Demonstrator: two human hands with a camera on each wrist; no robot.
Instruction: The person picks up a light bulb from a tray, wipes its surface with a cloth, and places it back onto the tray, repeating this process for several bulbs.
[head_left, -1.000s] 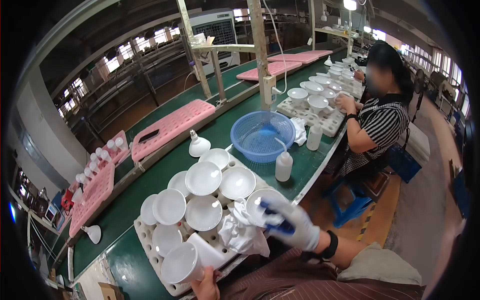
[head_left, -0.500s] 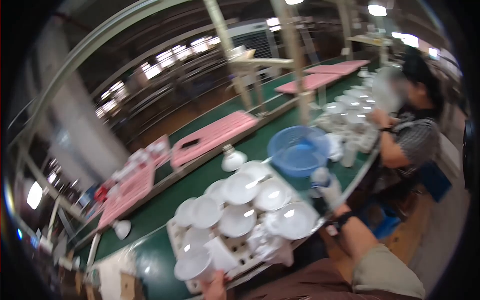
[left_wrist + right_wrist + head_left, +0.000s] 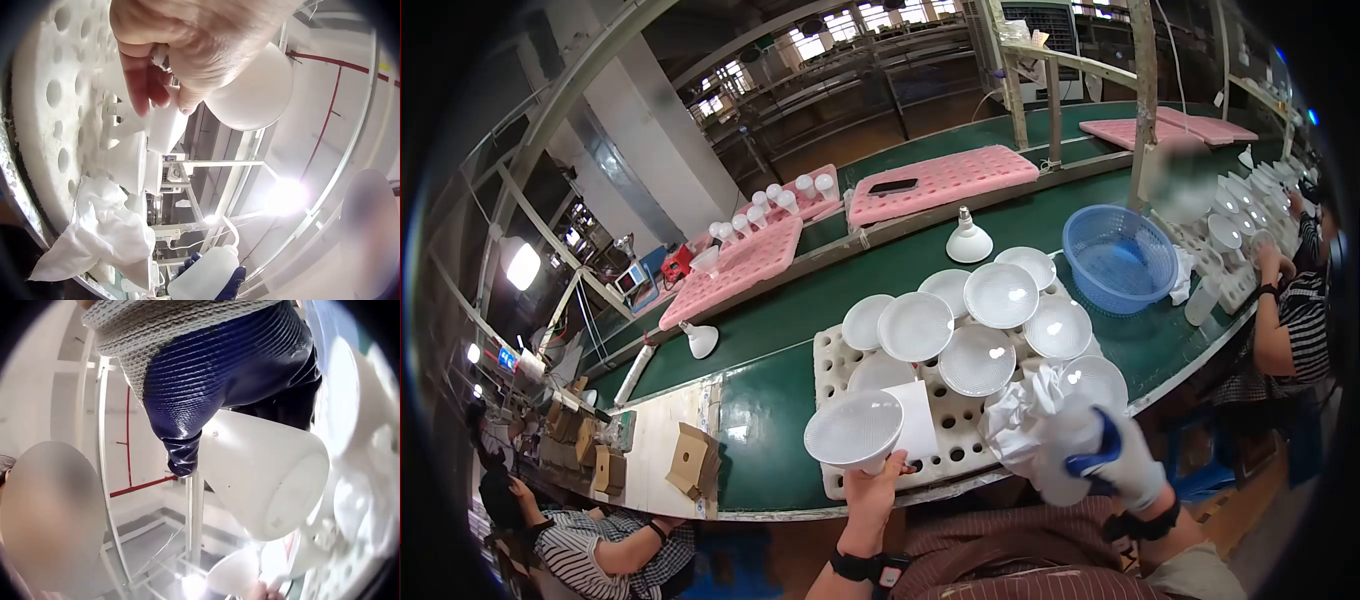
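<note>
In the head view my bare left hand (image 3: 872, 500) grips a white reflector lamp (image 3: 853, 428) by its base end, wide face up, over the front left of the foam tray (image 3: 960, 430). A white sheet (image 3: 914, 420) lies beside that lamp; in the left wrist view the white sheet (image 3: 166, 128) is pinched between thumb and fingers. My right hand (image 3: 1130, 465), in a white glove with blue coating, grips a white squeeze bottle (image 3: 269, 478) around its body. The bottle's bent spout (image 3: 232, 232) shows in the left wrist view. A crumpled white cloth (image 3: 1022, 415) lies on the tray nearby.
Several lamps (image 3: 977, 360) stand face up in the tray. One lamp (image 3: 969, 240) stands behind it; a blue basket (image 3: 1118, 262) is at its right. Pink foam trays (image 3: 945, 185), one with a phone (image 3: 893, 187), line the back. People sit at both ends.
My right hand has taken the squeeze bottle from beside the basket and brought it back toward me near the cloth. The head view has turned left. My left hand keeps its lamp.
</note>
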